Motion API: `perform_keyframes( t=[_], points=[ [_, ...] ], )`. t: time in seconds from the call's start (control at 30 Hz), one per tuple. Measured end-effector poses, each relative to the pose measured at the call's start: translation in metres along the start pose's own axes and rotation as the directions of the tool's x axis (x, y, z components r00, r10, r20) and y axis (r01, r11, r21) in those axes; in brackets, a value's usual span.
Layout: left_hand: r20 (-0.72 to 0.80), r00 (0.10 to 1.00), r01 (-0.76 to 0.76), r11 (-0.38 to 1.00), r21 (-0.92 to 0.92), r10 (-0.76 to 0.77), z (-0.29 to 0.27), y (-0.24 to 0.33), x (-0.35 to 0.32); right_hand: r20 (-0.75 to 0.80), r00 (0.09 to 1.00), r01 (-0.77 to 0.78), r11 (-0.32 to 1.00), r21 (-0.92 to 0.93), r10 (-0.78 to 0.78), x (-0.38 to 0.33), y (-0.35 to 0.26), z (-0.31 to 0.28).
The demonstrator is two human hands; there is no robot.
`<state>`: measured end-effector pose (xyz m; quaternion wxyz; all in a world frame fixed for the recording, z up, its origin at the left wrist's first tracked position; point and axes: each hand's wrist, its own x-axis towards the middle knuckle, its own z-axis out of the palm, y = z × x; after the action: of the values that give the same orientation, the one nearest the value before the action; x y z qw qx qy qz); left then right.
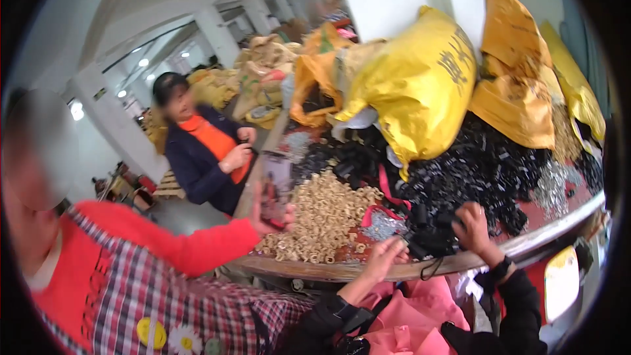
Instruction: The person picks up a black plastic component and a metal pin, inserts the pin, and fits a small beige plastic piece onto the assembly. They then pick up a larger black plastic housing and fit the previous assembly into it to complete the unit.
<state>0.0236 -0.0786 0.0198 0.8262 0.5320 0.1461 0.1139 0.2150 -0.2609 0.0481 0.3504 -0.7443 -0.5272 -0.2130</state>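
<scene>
My left hand is above the table's near edge, thumb and fingertips pinched together; a small dark piece shows at the tips, too small to name. To its right my right hand reaches over a dark bundle of black pieces, its fingers bent and apart, with nothing visible between them. Small silver metal pieces lie just beyond my left hand, beside a pink strap. Left of them spreads a heap of beige ring-like parts. A large heap of small black parts covers the table behind my right hand.
A full yellow sack and orange sacks stand at the back. More silver pieces lie at the right. Close on my left, a person in a checked apron holds a phone; another person stands farther off.
</scene>
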Motion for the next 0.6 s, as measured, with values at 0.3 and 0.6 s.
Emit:
perform_keyframes(
  t=[0.3, 0.6],
  points=[
    [-0.123, 0.992, 0.001, 0.994, -0.105, -0.014, -0.029, 0.031, 0.030, 0.064, 0.926, -0.350, 0.911, -0.217, 0.371, 0.062, 0.154, 0.027],
    [-0.269, 0.962, 0.007, 0.987, -0.160, -0.051, -0.069, 0.042, 0.057, 0.349, 0.822, -0.208, 0.808, -0.551, 0.450, 0.105, 0.174, 0.100]
  ],
)
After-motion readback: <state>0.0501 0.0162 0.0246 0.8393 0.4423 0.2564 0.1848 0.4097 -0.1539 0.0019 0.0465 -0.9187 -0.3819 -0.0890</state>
